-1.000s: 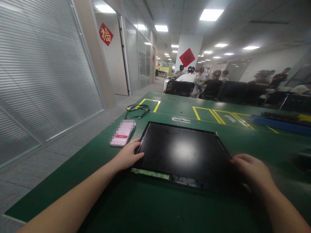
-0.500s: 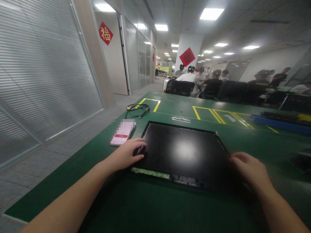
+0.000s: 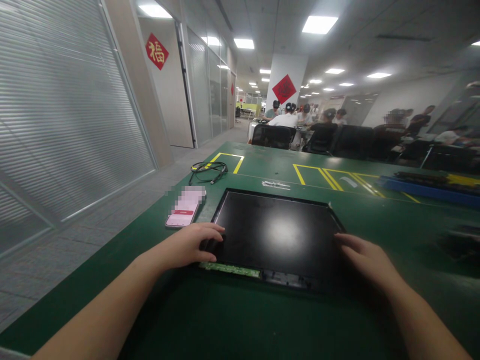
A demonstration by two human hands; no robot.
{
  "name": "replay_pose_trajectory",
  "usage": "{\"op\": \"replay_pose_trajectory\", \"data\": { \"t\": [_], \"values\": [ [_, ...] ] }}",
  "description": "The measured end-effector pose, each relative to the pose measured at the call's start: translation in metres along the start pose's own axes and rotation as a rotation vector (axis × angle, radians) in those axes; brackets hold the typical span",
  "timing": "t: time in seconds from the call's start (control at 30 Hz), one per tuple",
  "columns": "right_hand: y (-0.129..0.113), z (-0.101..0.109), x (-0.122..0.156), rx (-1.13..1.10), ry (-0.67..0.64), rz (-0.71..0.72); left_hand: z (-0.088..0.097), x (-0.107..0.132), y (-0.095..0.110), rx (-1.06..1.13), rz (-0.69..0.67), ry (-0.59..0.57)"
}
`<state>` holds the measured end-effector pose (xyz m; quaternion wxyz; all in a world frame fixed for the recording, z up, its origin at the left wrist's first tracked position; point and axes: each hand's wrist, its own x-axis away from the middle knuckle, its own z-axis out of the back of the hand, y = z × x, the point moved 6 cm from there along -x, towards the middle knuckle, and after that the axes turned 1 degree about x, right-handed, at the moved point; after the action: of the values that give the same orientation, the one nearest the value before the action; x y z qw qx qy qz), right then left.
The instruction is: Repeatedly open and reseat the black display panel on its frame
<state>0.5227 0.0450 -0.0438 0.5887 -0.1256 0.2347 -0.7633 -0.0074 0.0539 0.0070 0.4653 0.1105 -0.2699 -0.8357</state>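
Observation:
A black flat display panel (image 3: 258, 220) lies face up before me, a round glare on its screen. Along its near edge a green circuit board strip (image 3: 230, 270) shows. My left hand (image 3: 198, 242) rests at the panel's left edge, thumb and fingers apart, fingertips over the border. At the opposite side my right hand (image 3: 362, 252) reaches over the right edge with its fingers stretched out and touching or just above the screen; its lower fingers are in shadow. Neither hand visibly grips the panel.
The green table (image 3: 262, 325) carries a phone (image 3: 183, 212), a coiled black cable (image 3: 208, 170), small white strips (image 3: 275, 185) and yellow tape marks. A blue tray (image 3: 431, 190) with dark parts stands at the right, a blurred dark object (image 3: 463, 247) nearer. People sit beyond black chairs (image 3: 272, 136).
My right hand has shifted left from the panel's edge onto its border. My left fingers have spread a little. The panel stays in place on the table while the view moves slightly.

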Motion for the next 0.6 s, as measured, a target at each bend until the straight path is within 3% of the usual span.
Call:
{"op": "replay_pose_trajectory", "data": {
  "t": [0.3, 0.6],
  "values": [
    [-0.0015, 0.0000, -0.0011, 0.023, -0.024, 0.036, -0.0039, 0.0019, 0.0076, -0.029, -0.147, -0.008],
    [0.0009, -0.0021, -0.0028, 0.026, -0.008, 0.058, -0.0070, 0.0022, 0.0083, -0.079, -0.177, -0.004]
  ]
}}
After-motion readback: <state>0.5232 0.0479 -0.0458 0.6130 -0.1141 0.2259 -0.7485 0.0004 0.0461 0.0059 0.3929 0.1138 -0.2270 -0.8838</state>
